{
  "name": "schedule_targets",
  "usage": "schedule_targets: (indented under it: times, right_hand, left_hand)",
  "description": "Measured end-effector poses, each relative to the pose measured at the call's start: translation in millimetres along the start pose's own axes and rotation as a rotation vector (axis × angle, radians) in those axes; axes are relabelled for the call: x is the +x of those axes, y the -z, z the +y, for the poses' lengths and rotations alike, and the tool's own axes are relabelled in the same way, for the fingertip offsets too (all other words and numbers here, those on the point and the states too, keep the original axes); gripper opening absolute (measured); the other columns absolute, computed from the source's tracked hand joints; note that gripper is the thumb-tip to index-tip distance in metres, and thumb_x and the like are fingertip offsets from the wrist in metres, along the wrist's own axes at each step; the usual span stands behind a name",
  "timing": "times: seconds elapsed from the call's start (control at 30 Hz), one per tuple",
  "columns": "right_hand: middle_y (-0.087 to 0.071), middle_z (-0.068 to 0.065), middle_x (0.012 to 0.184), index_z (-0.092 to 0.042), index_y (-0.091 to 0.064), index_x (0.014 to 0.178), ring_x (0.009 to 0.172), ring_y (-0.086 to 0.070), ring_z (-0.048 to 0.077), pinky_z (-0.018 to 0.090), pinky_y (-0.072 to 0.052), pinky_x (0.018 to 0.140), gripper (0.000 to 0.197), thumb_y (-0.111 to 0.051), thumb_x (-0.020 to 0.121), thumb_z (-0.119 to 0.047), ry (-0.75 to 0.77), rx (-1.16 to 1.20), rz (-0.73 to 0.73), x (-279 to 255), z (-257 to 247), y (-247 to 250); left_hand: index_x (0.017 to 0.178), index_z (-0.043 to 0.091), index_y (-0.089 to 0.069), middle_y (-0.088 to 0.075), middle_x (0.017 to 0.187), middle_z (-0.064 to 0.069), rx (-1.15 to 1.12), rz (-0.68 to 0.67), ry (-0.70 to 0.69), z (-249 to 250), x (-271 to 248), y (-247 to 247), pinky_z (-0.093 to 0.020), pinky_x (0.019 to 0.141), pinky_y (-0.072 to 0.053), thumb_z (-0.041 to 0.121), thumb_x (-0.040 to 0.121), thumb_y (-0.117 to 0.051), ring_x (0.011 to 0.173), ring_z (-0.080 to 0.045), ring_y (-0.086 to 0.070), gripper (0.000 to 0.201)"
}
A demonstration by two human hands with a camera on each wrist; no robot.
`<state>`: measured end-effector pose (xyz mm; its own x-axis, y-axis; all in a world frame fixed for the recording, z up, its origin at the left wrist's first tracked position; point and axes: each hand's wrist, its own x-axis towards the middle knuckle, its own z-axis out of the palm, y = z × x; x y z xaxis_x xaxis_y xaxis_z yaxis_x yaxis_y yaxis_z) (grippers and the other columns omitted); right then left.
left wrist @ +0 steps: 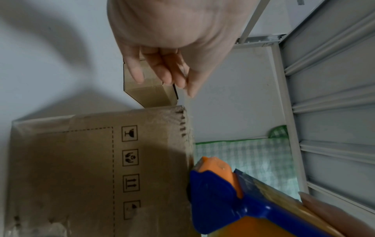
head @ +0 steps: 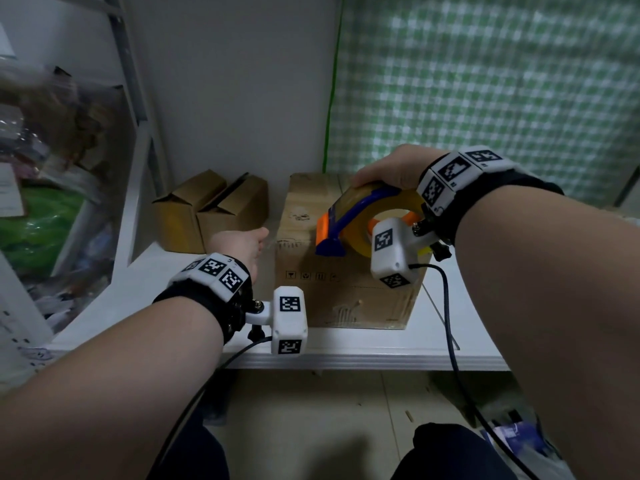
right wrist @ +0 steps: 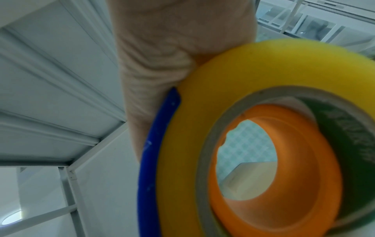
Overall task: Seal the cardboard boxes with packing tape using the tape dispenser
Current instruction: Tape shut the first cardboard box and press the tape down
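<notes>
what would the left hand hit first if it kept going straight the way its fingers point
Most likely the small open cardboard boxes at the back of the shelf. The left hand points at them with straight fingers, passing left of the large box; depth is uncertain.

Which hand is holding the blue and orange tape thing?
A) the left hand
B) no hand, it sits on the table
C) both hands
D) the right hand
D: the right hand grips the tape dispenser above the big cardboard box, while the left hand is empty, with its fingers loose.
</notes>
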<state>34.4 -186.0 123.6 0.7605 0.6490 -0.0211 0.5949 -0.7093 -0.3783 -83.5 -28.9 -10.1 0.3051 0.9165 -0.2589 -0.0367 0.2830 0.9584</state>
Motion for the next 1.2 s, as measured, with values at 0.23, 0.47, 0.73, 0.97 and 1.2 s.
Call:
schedule_targets:
  times: [0.23,0.47,0.73,0.97,1.2]
  right_hand:
    - [-0.048,0.003,0.073,-0.008,-0.054,0.089,0.062,-0.043,0.016,0.027,-0.033,0.056,0.049,-0.051,0.090,-0.057,-0.054,-0.215,0.056,3,-13,-1]
    - [-0.042,-0.003,0.070,-0.016,-0.051,0.075,0.071,-0.044,0.019,0.028,-0.033,0.054,0.023,-0.045,0.094,-0.027,0.006,-0.154,0.223,26,-17,-32]
    - [-0.059,0.003,0.077,-0.015,-0.063,0.084,0.063,-0.055,0.018,0.032,-0.045,0.063,0.022,-0.046,0.090,-0.028,-0.015,-0.270,0.234,26,-18,-31]
    - [-0.058,0.001,0.071,-0.017,-0.061,0.076,0.059,-0.053,0.017,0.027,-0.039,0.054,0.023,-0.049,0.084,-0.035,0.014,-0.311,0.266,18,-14,-33]
    - [-0.056,0.002,0.070,-0.015,-0.061,0.077,0.059,-0.052,0.018,0.028,-0.039,0.054,0.025,-0.049,0.085,-0.036,0.007,-0.339,0.256,24,-16,-34]
  left_hand:
    - [0.093,0.000,-0.066,-0.067,0.095,-0.007,-0.017,0.000,0.006,-2,-1,1,-0.025,0.068,-0.043,0.013,0.084,-0.069,0.078,-0.013,-0.060,0.016]
    - [0.082,0.005,-0.065,-0.069,0.097,-0.007,0.013,0.002,0.017,-9,2,6,-0.026,0.070,-0.047,0.016,0.085,-0.068,0.078,-0.013,-0.061,0.012]
    - [0.070,0.011,-0.062,-0.063,0.073,0.001,0.053,-0.013,0.018,-20,8,6,-0.029,0.083,-0.047,0.023,0.084,-0.070,0.068,-0.009,-0.056,0.020]
    - [0.073,0.009,-0.064,-0.061,0.067,0.001,0.058,-0.027,0.006,-18,12,8,-0.027,0.071,-0.045,0.023,0.083,-0.070,0.061,-0.010,-0.052,0.018]
    - [0.068,0.010,-0.062,-0.061,0.068,-0.001,0.123,-0.061,0.003,-27,14,7,-0.030,0.073,-0.046,0.025,0.083,-0.069,0.062,-0.013,-0.052,0.023]
